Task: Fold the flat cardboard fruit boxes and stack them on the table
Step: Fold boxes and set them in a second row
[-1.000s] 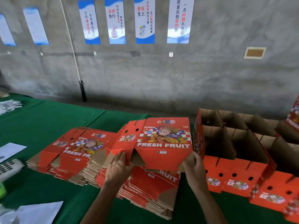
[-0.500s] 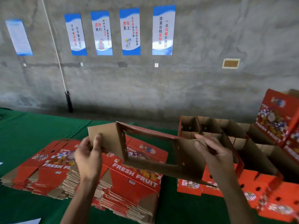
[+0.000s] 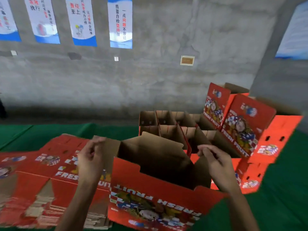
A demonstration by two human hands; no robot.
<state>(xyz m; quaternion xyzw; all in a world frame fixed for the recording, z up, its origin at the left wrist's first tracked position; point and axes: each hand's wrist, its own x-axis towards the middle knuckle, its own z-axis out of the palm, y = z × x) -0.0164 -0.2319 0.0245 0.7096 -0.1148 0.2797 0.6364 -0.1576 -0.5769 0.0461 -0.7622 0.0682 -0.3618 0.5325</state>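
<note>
Cardboard lay in flat red stacks (image 3: pixel 38 177) along the left part of the green table (image 3: pixel 283 205), printed faces up and brown flap edges showing at the near side. Just right of them the person's left hand (image 3: pixel 90 160) was raised at the left end of the box being folded (image 3: pixel 155 184), fingers curled and pinching the top edge of the brown end flap there. A second earlier both hands had only been lifting this piece off the flat stack as a closed sheet; half a second earlier it had been pulled open into a shallow frame held up in the air; now it stood as a squared tube, open upward, its "FRESH FRUIT" face toward the near edge and upside down. That suggested the opening-out step was done and the closing of the end flaps was the step in hand, so this box was likely partway folded and not yet ready for stacking. At the box's right end the right hand (image 3: pixel 216 161) had its fingers curled at the upper edge of the right end panel, apparently pinching it, though blur hid the contact. Beyond, toward the far right of the table, opened boxes (image 3: pixel 175 124) stood in rows showing brown insides, and two more red boxes (image 3: pixel 240 124) leaned tilted against them at the right end.
</note>
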